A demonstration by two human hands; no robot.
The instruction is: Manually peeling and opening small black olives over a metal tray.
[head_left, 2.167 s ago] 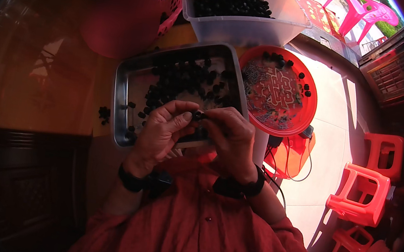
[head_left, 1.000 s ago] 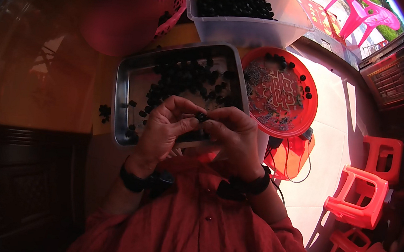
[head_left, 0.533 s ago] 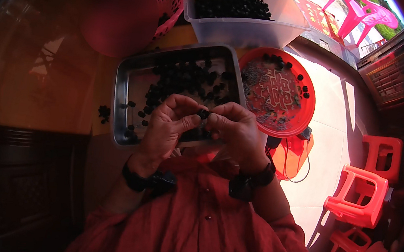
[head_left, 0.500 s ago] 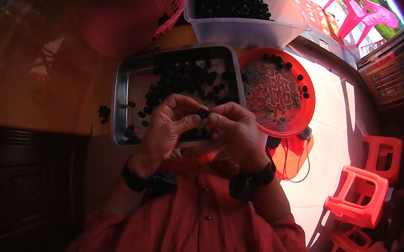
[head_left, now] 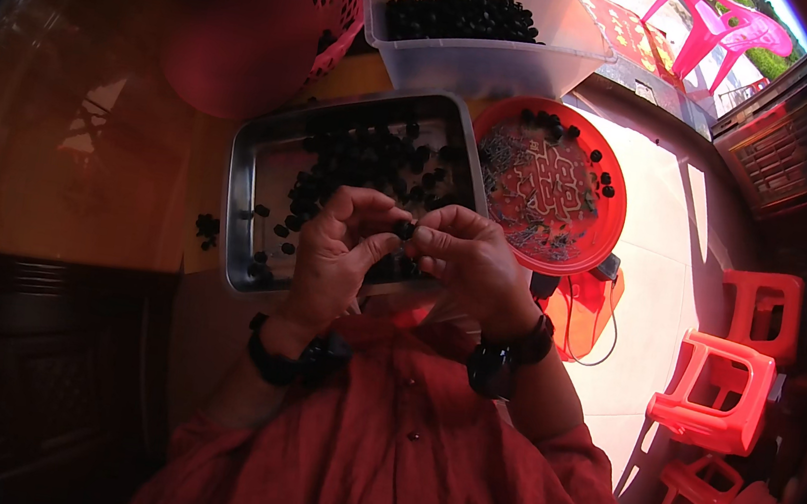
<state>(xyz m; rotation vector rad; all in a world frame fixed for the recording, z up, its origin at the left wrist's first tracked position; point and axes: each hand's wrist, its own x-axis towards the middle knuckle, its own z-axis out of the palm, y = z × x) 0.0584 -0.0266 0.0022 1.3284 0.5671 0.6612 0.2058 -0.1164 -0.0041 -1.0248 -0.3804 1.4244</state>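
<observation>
Between the fingertips of both hands is a small round black piece (head_left: 406,229), its exact kind too dark to make out. My left hand (head_left: 342,245) pinches it from the left with thumb and index finger. From the right, my right hand (head_left: 464,257) pinches it too, with the other fingers curled. Both hands are above the near side of a metal tray (head_left: 237,186), where many loose black pieces (head_left: 344,159) lie. Right of the tray stands a round red plate (head_left: 614,212) with thin silvery bits and several black pieces on it.
A clear plastic bin (head_left: 497,67) at the back holds a heap of black pieces. Back left are a pink basket (head_left: 350,14) and a large dark red rounded thing (head_left: 238,40). Several black pieces (head_left: 208,226) lie left of the tray. Red stools (head_left: 714,391) stand at the right.
My right wrist has turned and shifted slightly right. Both hands still pinch the small black piece at nearly the same place; the view has shifted slightly.
</observation>
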